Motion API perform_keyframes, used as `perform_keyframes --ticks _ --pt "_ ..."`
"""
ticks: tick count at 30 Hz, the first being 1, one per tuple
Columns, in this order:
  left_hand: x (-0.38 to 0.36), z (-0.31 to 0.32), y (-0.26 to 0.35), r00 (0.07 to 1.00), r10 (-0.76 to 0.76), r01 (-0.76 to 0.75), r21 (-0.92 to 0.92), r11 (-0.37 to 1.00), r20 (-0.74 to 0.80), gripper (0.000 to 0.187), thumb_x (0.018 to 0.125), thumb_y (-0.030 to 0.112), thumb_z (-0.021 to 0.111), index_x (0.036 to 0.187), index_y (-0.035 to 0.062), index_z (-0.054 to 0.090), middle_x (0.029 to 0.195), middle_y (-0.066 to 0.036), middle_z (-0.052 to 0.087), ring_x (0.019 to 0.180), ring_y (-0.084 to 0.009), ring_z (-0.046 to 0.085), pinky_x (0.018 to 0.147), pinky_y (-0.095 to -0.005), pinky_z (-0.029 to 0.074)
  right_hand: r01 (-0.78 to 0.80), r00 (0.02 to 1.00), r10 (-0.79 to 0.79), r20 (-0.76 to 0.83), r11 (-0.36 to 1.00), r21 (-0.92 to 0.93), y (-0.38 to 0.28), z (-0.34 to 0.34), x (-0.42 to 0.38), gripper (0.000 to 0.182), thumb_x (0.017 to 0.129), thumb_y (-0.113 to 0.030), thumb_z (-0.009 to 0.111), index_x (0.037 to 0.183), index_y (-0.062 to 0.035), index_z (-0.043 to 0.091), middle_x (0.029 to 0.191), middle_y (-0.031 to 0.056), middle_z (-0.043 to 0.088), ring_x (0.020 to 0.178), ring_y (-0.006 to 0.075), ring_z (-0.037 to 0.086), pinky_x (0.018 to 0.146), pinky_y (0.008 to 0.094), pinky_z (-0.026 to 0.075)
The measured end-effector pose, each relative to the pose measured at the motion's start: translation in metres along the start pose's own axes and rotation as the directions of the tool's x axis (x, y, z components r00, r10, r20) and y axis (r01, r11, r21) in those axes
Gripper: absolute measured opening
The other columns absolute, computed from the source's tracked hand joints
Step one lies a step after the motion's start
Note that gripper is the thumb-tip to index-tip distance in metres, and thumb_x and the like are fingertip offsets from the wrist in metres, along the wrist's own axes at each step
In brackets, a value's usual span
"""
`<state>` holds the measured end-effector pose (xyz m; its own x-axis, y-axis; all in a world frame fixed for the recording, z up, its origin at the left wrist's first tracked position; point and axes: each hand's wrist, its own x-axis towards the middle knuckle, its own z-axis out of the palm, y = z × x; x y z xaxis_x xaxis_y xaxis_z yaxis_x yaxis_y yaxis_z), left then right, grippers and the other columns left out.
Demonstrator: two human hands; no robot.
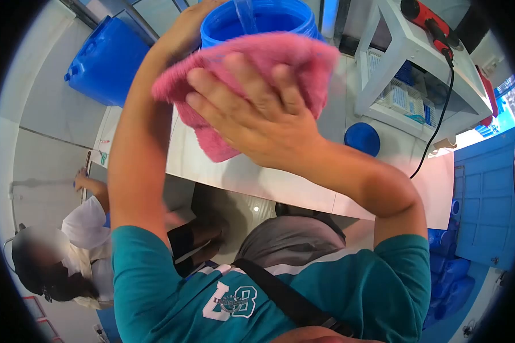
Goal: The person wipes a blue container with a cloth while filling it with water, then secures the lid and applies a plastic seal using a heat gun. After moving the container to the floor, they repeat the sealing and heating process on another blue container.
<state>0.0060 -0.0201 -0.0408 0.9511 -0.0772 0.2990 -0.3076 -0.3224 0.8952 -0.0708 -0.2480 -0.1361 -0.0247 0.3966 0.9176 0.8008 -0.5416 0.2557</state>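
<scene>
A blue plastic container with a wide round mouth is at the top of the view, cut off by the frame edge. Something clear, a water stream or a tube, runs down into its mouth. My right hand lies flat with fingers spread on a fluffy pink cloth, pressing it against the container's near side. The cloth's lower corner hangs free below the hand. My left hand reaches to the container's left side by the rim; its fingers are hidden behind the container and the frame edge.
A round blue lid lies on the white tabletop. Right of it stand a white rack and a red corded tool. A large blue jug is at left. A person is at lower left.
</scene>
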Motion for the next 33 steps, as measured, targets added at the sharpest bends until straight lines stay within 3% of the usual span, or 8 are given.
perform_keyframes --ticks 2,5,10,13,15,19,24,33 --pt "-0.001 0.003 0.010 0.998 -0.036 0.036 0.000 0.999 0.050 0.042 0.105 0.031 0.052 0.136 0.0043 0.058 0.139 -0.008 0.055 0.123 -0.0182 0.055 0.103 -0.0320 0.046 0.246 0.944 -0.204 0.260 0.958 -0.144 -0.017 0.012 -0.015 0.052 0.087 -0.028 0.056 0.136 -0.0107 0.062 0.141 0.0151 0.056 0.140 0.0314 0.045 0.120 0.0570 0.024" --pt "-0.006 0.005 0.009 0.997 -0.053 0.055 -0.026 0.998 0.052 0.044 0.105 0.033 0.051 0.140 0.0055 0.054 0.139 -0.008 0.055 0.123 -0.0183 0.055 0.103 -0.0325 0.046 0.472 0.500 -0.310 0.808 0.880 0.046 -0.051 0.013 -0.064 0.053 0.087 -0.028 0.056 0.134 -0.0034 0.062 0.137 0.0231 0.055 0.138 0.0381 0.045 0.116 0.0591 0.029" --pt "-0.010 0.010 0.007 0.996 -0.066 0.070 -0.067 0.995 0.060 0.049 0.106 0.037 0.049 0.145 0.0075 0.048 0.140 -0.009 0.055 0.123 -0.0184 0.056 0.104 -0.0332 0.047 0.770 0.221 -0.589 0.777 0.595 0.232 -0.040 0.005 -0.087 0.052 0.085 -0.022 0.054 0.127 0.0073 0.062 0.139 0.0267 0.054 0.127 0.0368 0.052 0.106 0.0536 0.042" --pt "-0.007 0.015 0.011 0.993 -0.059 0.066 -0.067 0.996 0.101 0.052 0.107 0.040 0.047 0.148 0.0087 0.045 0.140 -0.009 0.055 0.124 -0.0185 0.056 0.104 -0.0336 0.047 0.725 0.512 -0.632 0.582 0.681 0.102 -0.012 0.000 -0.043 0.053 0.085 -0.024 0.054 0.129 0.0056 0.062 0.145 0.0233 0.052 0.128 0.0328 0.052 0.109 0.0507 0.040" --pt "-0.005 0.018 0.013 0.991 -0.057 0.066 -0.071 0.995 0.119 0.054 0.107 0.042 0.047 0.150 0.0095 0.043 0.141 -0.009 0.055 0.124 -0.0185 0.056 0.104 -0.0339 0.047 0.393 0.839 -0.425 0.340 0.905 0.162 0.001 -0.004 -0.004 0.051 0.083 -0.026 0.057 0.127 -0.0009 0.067 0.149 0.0192 0.048 0.135 0.0311 0.046 0.109 0.0460 0.041" --pt "-0.002 0.019 0.020 0.989 -0.066 0.060 0.048 0.997 0.136 0.061 0.107 0.049 0.044 0.154 0.0108 0.037 0.145 -0.010 0.052 0.127 -0.0208 0.054 0.106 -0.0369 0.046 0.351 0.903 -0.364 0.229 0.931 0.097 -0.010 0.009 -0.062 0.055 0.087 -0.022 0.054 0.136 0.0013 0.057 0.150 0.0179 0.047 0.131 0.0298 0.050 0.106 0.0417 0.045" --pt "-0.010 0.017 0.015 0.976 -0.219 0.217 -0.140 0.966 -0.001 0.050 0.106 0.042 0.050 0.136 0.0037 0.059 0.142 -0.012 0.054 0.123 -0.0196 0.056 0.104 -0.0330 0.047 0.521 0.681 -0.562 0.470 0.822 0.229 -0.013 0.012 -0.139 0.050 0.086 -0.026 0.058 0.131 -0.0028 0.061 0.131 0.0137 0.056 0.115 0.0275 0.055 0.098 0.0430 0.046" --pt "0.002 0.008 0.030 0.980 -0.147 0.163 -0.122 0.979 0.132 0.075 0.102 0.063 0.040 0.151 0.0065 0.039 0.150 -0.015 0.047 0.133 -0.0244 0.050 0.111 -0.0395 0.042 0.264 0.952 -0.262 0.158 0.965 0.009 0.001 -0.015 0.080 0.049 0.081 -0.034 0.067 0.123 -0.0083 0.067 0.106 0.0086 0.070 0.098 0.0261 0.063 0.090 0.0477 0.046"
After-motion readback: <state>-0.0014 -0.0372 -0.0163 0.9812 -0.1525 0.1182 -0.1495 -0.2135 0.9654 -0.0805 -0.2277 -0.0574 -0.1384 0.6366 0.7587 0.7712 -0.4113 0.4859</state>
